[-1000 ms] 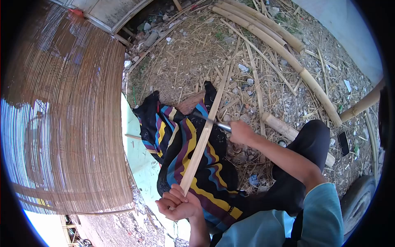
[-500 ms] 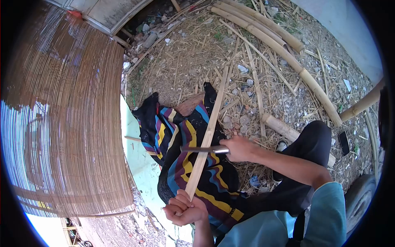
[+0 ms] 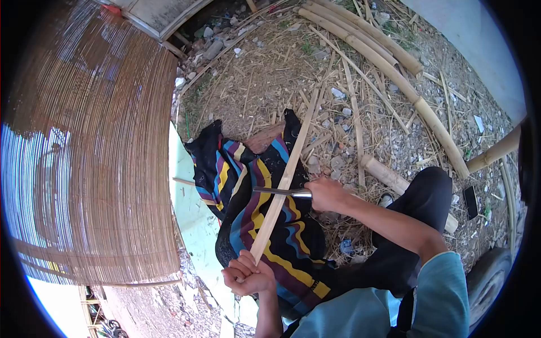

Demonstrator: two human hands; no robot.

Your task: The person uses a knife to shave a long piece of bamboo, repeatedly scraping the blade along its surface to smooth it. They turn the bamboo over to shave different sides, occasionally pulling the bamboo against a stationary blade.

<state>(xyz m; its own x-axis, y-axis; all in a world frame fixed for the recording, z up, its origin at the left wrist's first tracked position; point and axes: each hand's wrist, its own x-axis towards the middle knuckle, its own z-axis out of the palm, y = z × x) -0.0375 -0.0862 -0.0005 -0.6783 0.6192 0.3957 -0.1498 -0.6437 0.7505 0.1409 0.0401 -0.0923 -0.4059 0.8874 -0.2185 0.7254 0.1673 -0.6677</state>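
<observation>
My left hand point(image 3: 248, 274) is closed around the near end of a long flat bamboo strip point(image 3: 274, 216). The strip slants up and away over a striped cloth point(image 3: 225, 169) of black, yellow, maroon and blue. My right hand point(image 3: 327, 194) grips a knife point(image 3: 270, 191), whose narrow blade lies across the strip about midway between the cloth's upper and lower edges. The knife's handle is mostly hidden in my fist. The cloth is draped over my lap area and the ground ahead.
Several bamboo poles point(image 3: 394, 76) lie at the upper right, with a shorter bamboo piece point(image 3: 386, 174) by my knee. A phone point(image 3: 470, 203) rests on the rubble at right, above a tyre point(image 3: 489, 287). At left hangs a slatted bamboo blind point(image 3: 112, 169).
My right hand has moved the knife a little up the strip, away from my left hand, and the blade now shows thinner. My left hand has risen slightly. The view has shifted a bit.
</observation>
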